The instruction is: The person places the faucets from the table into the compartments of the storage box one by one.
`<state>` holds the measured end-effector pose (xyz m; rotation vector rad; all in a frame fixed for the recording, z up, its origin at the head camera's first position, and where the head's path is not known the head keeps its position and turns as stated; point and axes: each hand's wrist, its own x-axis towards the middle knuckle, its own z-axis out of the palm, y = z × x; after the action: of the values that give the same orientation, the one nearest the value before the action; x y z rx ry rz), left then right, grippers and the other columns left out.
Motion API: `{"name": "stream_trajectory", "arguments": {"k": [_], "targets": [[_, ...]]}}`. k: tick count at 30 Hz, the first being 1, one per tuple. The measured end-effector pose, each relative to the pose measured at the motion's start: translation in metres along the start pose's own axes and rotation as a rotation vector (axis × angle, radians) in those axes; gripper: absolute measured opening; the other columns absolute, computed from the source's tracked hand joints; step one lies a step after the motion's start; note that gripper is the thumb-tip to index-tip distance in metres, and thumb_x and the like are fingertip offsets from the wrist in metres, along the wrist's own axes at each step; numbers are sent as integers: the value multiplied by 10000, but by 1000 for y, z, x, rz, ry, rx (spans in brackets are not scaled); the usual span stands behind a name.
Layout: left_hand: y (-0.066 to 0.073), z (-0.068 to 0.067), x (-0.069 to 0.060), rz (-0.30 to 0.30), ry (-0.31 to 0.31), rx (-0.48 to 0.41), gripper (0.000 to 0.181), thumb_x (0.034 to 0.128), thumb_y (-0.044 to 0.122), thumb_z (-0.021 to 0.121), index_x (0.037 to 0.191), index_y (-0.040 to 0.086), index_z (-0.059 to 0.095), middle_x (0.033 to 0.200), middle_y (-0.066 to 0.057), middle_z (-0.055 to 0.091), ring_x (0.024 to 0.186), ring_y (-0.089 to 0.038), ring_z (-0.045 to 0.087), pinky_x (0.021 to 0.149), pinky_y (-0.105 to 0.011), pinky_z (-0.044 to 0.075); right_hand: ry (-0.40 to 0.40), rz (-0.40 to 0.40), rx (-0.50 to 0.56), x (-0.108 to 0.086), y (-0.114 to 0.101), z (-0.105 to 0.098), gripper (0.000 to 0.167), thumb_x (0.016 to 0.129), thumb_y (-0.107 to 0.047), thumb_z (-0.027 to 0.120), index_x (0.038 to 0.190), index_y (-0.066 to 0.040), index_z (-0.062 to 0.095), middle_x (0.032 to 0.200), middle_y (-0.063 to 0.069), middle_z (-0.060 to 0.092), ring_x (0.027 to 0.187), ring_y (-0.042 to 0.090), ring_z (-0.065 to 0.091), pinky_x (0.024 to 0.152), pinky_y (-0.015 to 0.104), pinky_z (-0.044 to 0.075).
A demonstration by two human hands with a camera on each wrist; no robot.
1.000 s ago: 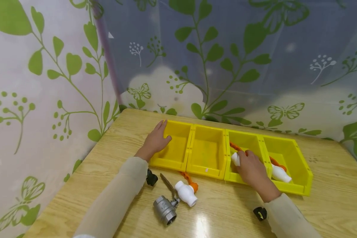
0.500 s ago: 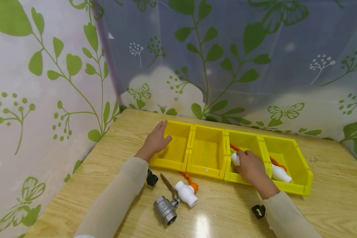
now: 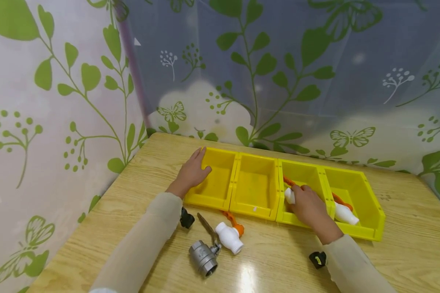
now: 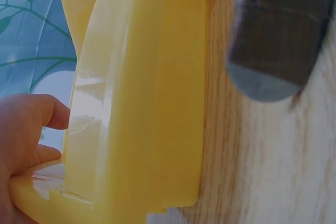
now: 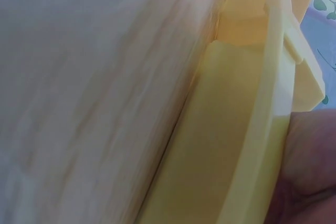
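Observation:
A row of joined yellow storage bins (image 3: 254,209) stands on the wooden table. My left hand (image 3: 191,173) grips the left side wall of the leftmost bin, its thumb inside; the left wrist view shows digits on both sides of that wall. My right hand (image 3: 309,205) reaches into the third bin and holds a white plastic ball valve (image 3: 289,195) with an orange handle. The hand covers most of this valve, and its fingertips are hidden. The right wrist view shows only part of the hand (image 5: 310,166) behind the bin's front lip.
Another white ball valve (image 3: 346,214) lies in the rightmost bin. On the table in front of the bins are a metal ball valve (image 3: 203,257) with a lever and a third white valve (image 3: 230,238) with an orange handle. A patterned cloth (image 3: 220,81) hangs behind.
The right wrist has shifted very slightly; the hand stays on the valve in the third bin. The left hand and the other things have not visibly moved.

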<state>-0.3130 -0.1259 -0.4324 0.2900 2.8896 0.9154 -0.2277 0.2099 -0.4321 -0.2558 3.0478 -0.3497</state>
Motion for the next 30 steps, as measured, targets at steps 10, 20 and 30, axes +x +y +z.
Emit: {"name": "stream_trajectory", "arguments": {"k": [10,20,30], "targets": [[-1,-1,-1,-3,0,-13,713,995,262,481,1577,128,91,1623,-117,90,1409,-365,295,1073,-517,323,-30,22,9,5,-1,1,529,874,-168,702,1288,93,499,1129,305,557,958,421,573,823,535,485],[1,-2,-2,-4,-2,-8,711,997,258,483,1576,122,94,1616,-133,116,1415,-362,284,1091,-511,305,-17,20,12,4,0,2,543,872,-184,698,1300,85,499,1111,298,563,941,414,579,802,536,490],[2,-1,-2,-5,2,-13,703,995,257,480,1576,126,107,1603,-156,160,1427,-365,257,1111,-515,275,-30,36,16,4,1,1,554,876,-216,686,1309,70,491,1087,287,568,893,388,586,754,518,497]]}}
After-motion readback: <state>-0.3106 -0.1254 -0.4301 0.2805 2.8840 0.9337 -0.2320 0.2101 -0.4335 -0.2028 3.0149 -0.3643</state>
